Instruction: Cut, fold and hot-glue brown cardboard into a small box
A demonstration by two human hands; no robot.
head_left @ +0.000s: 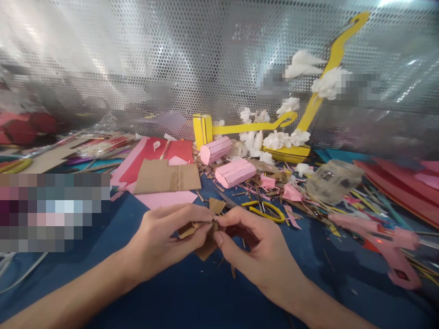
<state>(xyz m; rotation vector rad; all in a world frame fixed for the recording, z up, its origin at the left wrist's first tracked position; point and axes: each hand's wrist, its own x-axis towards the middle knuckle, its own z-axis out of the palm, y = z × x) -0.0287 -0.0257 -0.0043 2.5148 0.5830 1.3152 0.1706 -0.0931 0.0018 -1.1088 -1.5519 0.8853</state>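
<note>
My left hand [168, 242] and my right hand [257, 249] meet over the blue table top [192, 297], near its front edge. Both pinch a small folded piece of brown cardboard [206, 249] between thumb and fingers. A brown flap sticks up behind the fingers. Just beyond my right hand lie yellow-handled scissors [267, 211]. Thin cardboard slivers lie under and around the hands.
A brown cardboard sheet [168, 177] rests on pink and red paper at the left. Two pink paper blocks [235, 172] sit behind. A yellow model with white cotton tufts [274, 137] stands at the back. Pink scissors [387, 242] and a clear tape roll [332, 180] lie right. A perforated metal wall closes the back.
</note>
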